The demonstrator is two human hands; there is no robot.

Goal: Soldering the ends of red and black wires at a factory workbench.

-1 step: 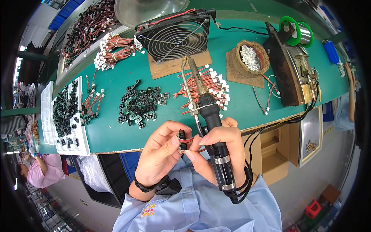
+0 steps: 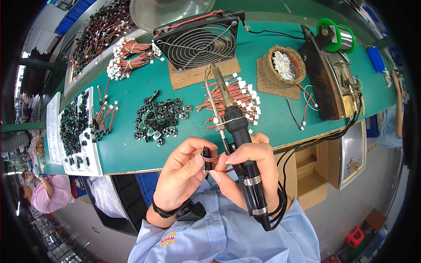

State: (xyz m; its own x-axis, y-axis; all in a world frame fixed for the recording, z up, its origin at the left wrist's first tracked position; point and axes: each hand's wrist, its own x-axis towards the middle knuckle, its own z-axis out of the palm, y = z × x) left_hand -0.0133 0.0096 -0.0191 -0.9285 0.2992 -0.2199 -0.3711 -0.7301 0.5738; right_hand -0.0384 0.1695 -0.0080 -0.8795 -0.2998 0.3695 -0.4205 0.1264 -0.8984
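Open brown cardboard box [image 2: 307,177] under the bench [image 2: 131,153].

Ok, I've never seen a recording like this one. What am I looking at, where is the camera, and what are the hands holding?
This is a wide fisheye camera worn on a person's head, looking down at their own bare hands, so straight edges bend. The right hand grips a soldering iron, tip pointing away. The left hand pinches a small black connector with red wires. On the green workbench lie a pile of small black parts, red wire leads, a cooling fan and a solder spool.
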